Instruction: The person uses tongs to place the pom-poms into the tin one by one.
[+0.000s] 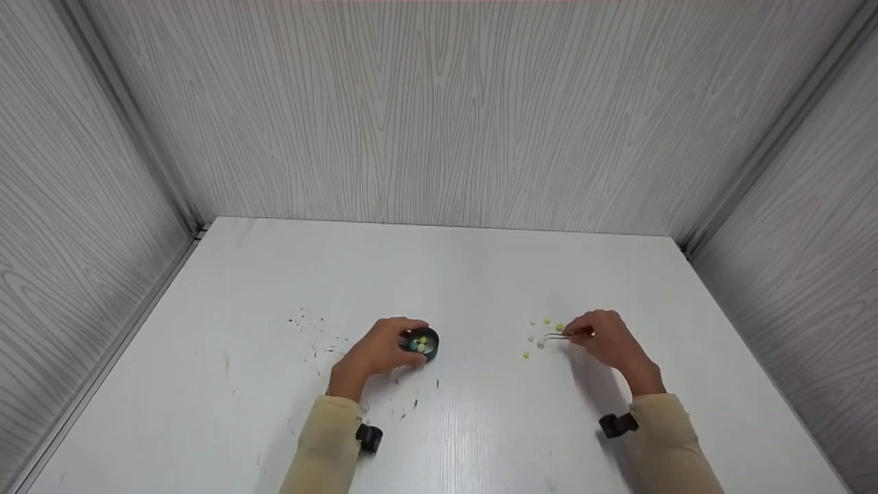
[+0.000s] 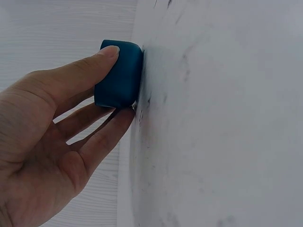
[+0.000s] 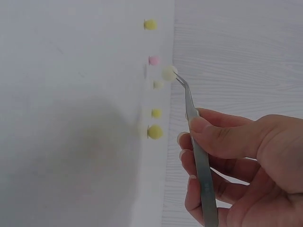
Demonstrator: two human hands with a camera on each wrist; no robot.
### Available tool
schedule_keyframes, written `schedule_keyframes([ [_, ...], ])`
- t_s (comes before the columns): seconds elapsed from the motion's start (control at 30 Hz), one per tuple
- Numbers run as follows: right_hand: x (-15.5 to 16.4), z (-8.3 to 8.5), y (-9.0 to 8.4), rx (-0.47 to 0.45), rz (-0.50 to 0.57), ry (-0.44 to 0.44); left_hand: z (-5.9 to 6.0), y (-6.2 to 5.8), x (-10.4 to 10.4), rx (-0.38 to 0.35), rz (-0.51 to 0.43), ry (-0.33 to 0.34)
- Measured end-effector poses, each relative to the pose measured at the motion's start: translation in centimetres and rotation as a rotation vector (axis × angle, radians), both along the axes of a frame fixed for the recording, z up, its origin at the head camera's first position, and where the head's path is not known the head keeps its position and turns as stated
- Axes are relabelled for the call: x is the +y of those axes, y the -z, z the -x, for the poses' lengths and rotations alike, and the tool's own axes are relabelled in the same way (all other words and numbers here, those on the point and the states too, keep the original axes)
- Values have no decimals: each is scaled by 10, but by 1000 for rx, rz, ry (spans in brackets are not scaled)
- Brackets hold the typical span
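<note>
Nearest, two cream sleeves (image 1: 329, 439) come up from the bottom edge of the head view, each with a small black wrist mount beside it, one on either arm. Just beyond, the left hand (image 1: 374, 353) has its thumb and fingers curled round the outside wall of a small dark blue cup (image 1: 423, 343) standing upright on the white table (image 1: 439, 274); the left wrist view shows the thumb lying along the top of the cup and the fingers tucked beneath it. Inside the cup lie several small balls, blue, yellow and pale, too small to count surely. Well apart to the right, the right hand (image 1: 607, 339) pinches one pair of metal tweezers (image 1: 566, 335) between thumb and forefinger, and the tips of the tweezers close on one pale ball (image 3: 169, 73), as the right wrist view shows. Around those tips lie five loose balls (image 3: 155, 132) on the table: three yellow, one pink, one pale greenish, all near one another and not touching. Left of the cup, dark specks (image 1: 309, 322) are scattered across the tabletop. Farthest off, three grey wood-grain walls (image 1: 439, 110) enclose the table at the back and both sides.
</note>
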State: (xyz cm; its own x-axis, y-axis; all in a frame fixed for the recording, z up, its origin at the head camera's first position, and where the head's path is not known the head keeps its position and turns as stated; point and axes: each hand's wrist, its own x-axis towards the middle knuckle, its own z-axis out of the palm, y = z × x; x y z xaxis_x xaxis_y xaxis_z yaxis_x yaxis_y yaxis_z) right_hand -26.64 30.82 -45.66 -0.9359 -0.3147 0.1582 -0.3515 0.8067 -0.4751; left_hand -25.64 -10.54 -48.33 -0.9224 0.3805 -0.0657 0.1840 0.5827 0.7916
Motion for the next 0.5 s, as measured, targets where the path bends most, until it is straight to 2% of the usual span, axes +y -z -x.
schedule_keyframes([
  [0.3, -10, 1, -5, -20, 15, 0, 0, 1, 0, -19, -1, -7],
  [0.5, -19, 2, -8, 14, 15, -28, 0, 0, 0, -19, -12, -15],
])
